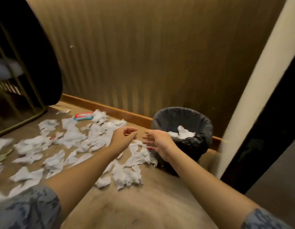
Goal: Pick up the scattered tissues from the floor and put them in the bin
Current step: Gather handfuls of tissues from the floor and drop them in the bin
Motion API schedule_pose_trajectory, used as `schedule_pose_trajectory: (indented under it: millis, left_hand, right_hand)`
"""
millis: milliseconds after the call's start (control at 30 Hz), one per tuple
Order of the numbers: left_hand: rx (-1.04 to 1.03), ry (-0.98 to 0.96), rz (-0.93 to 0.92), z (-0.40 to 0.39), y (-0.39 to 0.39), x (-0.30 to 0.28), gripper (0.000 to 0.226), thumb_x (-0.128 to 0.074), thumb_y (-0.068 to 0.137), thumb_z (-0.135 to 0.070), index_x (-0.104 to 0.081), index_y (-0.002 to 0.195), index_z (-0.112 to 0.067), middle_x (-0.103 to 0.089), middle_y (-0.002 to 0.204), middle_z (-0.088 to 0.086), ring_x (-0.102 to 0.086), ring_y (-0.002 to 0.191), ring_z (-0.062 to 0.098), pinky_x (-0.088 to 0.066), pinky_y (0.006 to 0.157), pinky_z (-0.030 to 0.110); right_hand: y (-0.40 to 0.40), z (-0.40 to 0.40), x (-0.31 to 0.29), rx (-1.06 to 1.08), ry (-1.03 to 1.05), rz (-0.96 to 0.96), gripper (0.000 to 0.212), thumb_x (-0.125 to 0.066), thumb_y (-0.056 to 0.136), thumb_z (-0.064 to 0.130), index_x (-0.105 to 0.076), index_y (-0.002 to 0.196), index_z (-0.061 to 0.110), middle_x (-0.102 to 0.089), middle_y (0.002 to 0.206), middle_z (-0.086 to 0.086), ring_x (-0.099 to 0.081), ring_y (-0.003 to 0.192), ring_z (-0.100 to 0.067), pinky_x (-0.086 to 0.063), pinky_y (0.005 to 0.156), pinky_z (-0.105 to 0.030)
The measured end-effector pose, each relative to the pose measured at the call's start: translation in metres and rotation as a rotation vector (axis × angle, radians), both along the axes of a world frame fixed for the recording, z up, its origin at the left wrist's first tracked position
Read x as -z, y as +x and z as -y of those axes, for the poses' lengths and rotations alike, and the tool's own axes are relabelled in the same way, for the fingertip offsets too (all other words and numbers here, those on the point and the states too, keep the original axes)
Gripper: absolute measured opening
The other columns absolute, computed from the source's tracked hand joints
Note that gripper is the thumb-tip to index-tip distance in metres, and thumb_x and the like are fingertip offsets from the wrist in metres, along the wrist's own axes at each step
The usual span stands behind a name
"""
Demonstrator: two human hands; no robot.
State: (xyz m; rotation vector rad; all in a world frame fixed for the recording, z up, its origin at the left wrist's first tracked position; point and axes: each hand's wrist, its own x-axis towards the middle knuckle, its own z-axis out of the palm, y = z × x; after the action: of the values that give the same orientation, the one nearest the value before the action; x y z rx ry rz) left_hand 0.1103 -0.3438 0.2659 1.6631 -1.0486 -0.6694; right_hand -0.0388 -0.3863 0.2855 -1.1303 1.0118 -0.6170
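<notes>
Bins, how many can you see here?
1: the bin stands on the floor by the wall, right of the scattered tissues, some tissue already inside. Others may be out of view.

Both arms out; left hand curled, right hand splayed, empty.

The wall behind is covered with brown ribbed panels and it has warm yellow light on it. A wooden skirting board runs along its foot. The floor is a beige carpet. At the left stands a dark rounded piece of furniture on a thin metal frame. At the right rises a cream-coloured post, beside a dark panel.
</notes>
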Motion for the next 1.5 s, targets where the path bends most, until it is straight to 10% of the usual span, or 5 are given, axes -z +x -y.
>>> schedule_pose_trajectory:
  millis: [233, 600, 933, 1200, 1500]
  left_hand:
    - [-0.300, -0.046, -0.369, -0.167, 0.080, 0.013, 0.012, -0.059, 0.092, -0.014, -0.067, 0.101, -0.013, -0.071, 0.091, 0.006, -0.067, 0.080, 0.017, -0.052, 0.071, 0.026]
    - [-0.623, 0.189, -0.072, -0.376, 0.145, 0.137, 0.015, -0.063, 0.090, -0.019, -0.066, 0.104, -0.019, -0.068, 0.098, -0.001, -0.063, 0.093, 0.015, -0.049, 0.067, 0.015]
    - [-0.959, 0.746, 0.317, -0.474, 0.085, 0.261, 0.085, -0.061, 0.053, -0.081, -0.049, 0.127, -0.042, -0.020, 0.156, 0.013, -0.008, 0.144, 0.040, 0.000, 0.106, 0.070]
    - [-0.974, 0.511, 0.363, -0.483, 0.084, 0.290, 0.054, -0.061, 0.071, -0.059, -0.067, 0.095, -0.012, -0.058, 0.120, 0.018, -0.045, 0.121, 0.039, -0.040, 0.101, 0.056]
    - [-1.185, 0.256, 0.099, -0.487, 0.092, 0.271, 0.025, -0.075, 0.069, 0.005, -0.056, 0.082, -0.006, -0.060, 0.083, 0.011, -0.059, 0.077, 0.032, -0.051, 0.068, 0.040]
  right_hand:
    - [0.095, -0.094, 0.005, -0.348, -0.233, -0.199, 0.030, -0.049, 0.099, 0.033, -0.069, 0.093, 0.010, -0.071, 0.093, -0.006, -0.065, 0.080, -0.017, -0.052, 0.069, -0.028]
    - [0.208, -0.245, 0.114, -1.096, -0.569, -0.477, 0.027, -0.056, 0.095, 0.038, -0.065, 0.112, 0.018, -0.067, 0.110, -0.002, -0.063, 0.098, -0.017, -0.049, 0.079, -0.027]
    - [0.180, -0.321, 0.260, -1.133, -0.972, -0.650, 0.088, -0.031, 0.081, 0.080, 0.000, 0.153, 0.037, 0.023, 0.158, 0.006, 0.027, 0.144, -0.022, 0.014, 0.116, -0.051]
    - [0.181, -0.333, 0.306, -1.028, -1.239, -0.355, 0.052, -0.041, 0.099, 0.046, -0.036, 0.147, 0.025, -0.025, 0.158, 0.000, -0.008, 0.148, -0.022, -0.003, 0.119, -0.046]
    - [0.202, -0.331, 0.315, -0.894, -1.265, -0.210, 0.023, -0.060, 0.094, 0.031, -0.055, 0.075, 0.020, -0.053, 0.072, 0.006, -0.044, 0.075, -0.012, -0.036, 0.076, -0.029]
